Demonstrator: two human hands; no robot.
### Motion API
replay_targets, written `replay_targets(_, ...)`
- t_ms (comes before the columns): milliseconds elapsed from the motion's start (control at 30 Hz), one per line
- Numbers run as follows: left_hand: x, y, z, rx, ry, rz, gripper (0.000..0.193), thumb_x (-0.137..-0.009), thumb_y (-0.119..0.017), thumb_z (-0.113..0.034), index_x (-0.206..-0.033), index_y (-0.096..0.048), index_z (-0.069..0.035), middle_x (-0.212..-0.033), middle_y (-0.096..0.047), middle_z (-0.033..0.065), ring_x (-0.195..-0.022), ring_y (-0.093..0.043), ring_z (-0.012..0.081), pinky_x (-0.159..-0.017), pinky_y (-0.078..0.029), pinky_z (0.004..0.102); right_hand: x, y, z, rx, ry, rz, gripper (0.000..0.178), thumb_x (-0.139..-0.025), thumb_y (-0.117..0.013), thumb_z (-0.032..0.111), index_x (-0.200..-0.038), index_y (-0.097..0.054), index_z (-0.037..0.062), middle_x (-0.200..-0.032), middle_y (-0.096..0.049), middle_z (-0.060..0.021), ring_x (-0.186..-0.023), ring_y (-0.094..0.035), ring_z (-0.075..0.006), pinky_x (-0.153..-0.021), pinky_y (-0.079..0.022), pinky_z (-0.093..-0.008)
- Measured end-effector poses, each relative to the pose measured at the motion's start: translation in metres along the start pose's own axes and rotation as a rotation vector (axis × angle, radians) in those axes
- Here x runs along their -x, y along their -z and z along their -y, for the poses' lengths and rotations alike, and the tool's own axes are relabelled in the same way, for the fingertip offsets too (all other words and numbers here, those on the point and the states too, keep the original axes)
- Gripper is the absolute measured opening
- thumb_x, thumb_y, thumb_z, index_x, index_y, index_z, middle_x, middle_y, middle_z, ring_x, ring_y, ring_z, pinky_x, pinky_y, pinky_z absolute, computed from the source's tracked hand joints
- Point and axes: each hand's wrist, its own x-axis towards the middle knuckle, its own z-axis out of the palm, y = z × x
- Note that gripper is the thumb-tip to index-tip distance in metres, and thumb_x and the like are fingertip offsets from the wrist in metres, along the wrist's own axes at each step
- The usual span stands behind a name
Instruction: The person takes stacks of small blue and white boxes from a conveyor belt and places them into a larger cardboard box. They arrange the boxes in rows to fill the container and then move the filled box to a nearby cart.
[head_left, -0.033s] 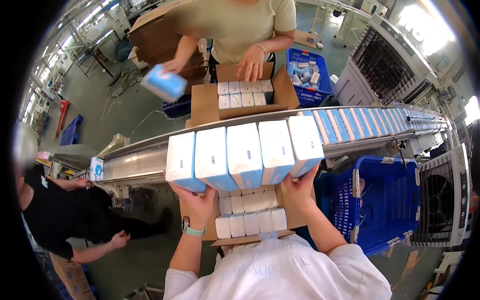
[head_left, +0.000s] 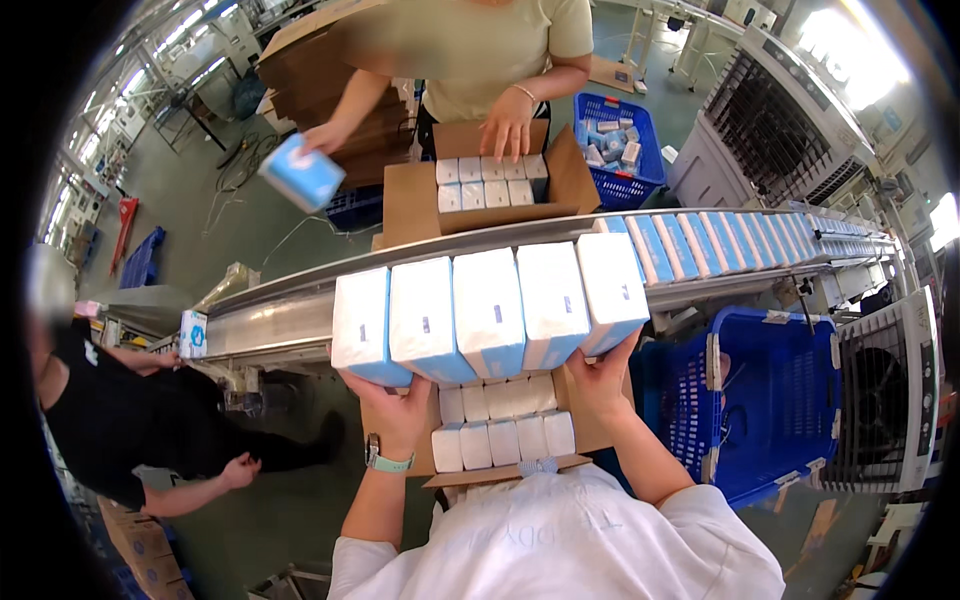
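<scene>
Between my two hands is a row of several white-and-blue tissue packs (head_left: pixel 488 305), pressed side by side. My left hand (head_left: pixel 395 408) grips the row's left end from below, and my right hand (head_left: pixel 604 382) grips its right end; the fingers are partly hidden by the packs. The row is held above an open cardboard carton (head_left: pixel 597 425) in front of my body. Inside the carton, more tissue packs (head_left: pixel 503 440) stand in rows, and the held row hides its far part.
A conveyor (head_left: pixel 270 325) crosses beyond my hands, carrying tissue packs (head_left: pixel 705 245) at right. Across it, a co-worker holds a tissue pack (head_left: pixel 303 172) over a filled carton (head_left: pixel 412 205). Blue baskets (head_left: pixel 770 400) (head_left: pixel 622 110) stand right; another person (head_left: pixel 130 430) is at left.
The co-worker's hand with the tissue pack has shifted a little to the left. My hands and the held row look almost unchanged.
</scene>
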Motion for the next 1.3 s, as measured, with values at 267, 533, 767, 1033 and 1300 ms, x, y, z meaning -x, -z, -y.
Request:
replay_targets(267, 0.047, 0.018, 0.007, -0.021, -0.104, -0.081, 0.087, -0.069, -0.070, -0.006, -0.127, -0.005, 0.000, -0.126, -0.030, 0.0184, -0.115, -0.036, 0.0255, -0.095, -0.029, 0.0368, 0.035, 0.006, 0.010, -0.140, -0.009, 0.005, 0.083, -0.067, -0.066, 0.001, -0.128, -0.009, -0.0006, -0.121, -0.031, -0.0162, -0.111, -0.037, -0.0256, -0.094, -0.029, -0.0356)
replay_targets(533, 0.053, 0.016, -0.007, -0.031, -0.178, -0.141, 0.082, -0.070, -0.068, -0.004, -0.125, -0.008, 0.000, -0.124, -0.032, 0.0174, -0.113, -0.037, 0.0225, -0.092, -0.031, 0.0324, 0.042, 0.004, 0.022, -0.052, 0.055, -0.069, 0.082, -0.065, -0.072, 0.005, -0.124, -0.016, 0.0011, -0.121, -0.031, -0.0149, -0.112, -0.037, -0.0250, -0.094, -0.030, -0.0362)
replay_targets(767, 0.057, 0.015, -0.017, 0.067, -0.143, -0.081, 0.080, -0.069, -0.066, 0.002, -0.126, -0.010, 0.002, -0.119, -0.033, 0.0158, -0.109, -0.041, 0.0210, -0.088, -0.038, 0.0312, 0.051, 0.008, 0.017, -0.132, -0.016, -0.094, 0.085, -0.070, -0.069, 0.005, -0.127, -0.007, 0.0037, -0.126, -0.029, -0.0161, -0.116, -0.034, -0.0246, -0.096, -0.028, -0.0365)
replay_targets(1033, 0.066, 0.019, -0.019, 0.157, 0.010, -0.003, 0.083, -0.067, -0.064, 0.007, -0.127, -0.007, 0.004, -0.119, -0.030, 0.0178, -0.105, -0.043, 0.0214, -0.086, -0.040, 0.0322, 0.050, 0.011, 0.017, -0.087, 0.032, -0.033, 0.087, -0.075, -0.062, 0.010, -0.133, 0.003, 0.0047, -0.133, -0.019, -0.0158, -0.122, -0.027, -0.0253, -0.099, -0.024, -0.0371)
replay_targets(1300, 0.068, 0.034, 0.027, -0.496, 0.234, 0.414, 0.076, -0.068, -0.062, -0.025, -0.132, -0.026, -0.003, -0.096, -0.057, 0.0216, -0.078, -0.058, 0.0352, -0.068, -0.047, 0.0378, 0.063, 0.031, 0.010, 0.270, -0.312, 0.494, 0.073, -0.071, -0.060, 0.023, -0.132, -0.025, 0.0034, -0.099, -0.056, -0.0272, -0.088, -0.056, -0.0413, -0.078, -0.045, -0.0415)
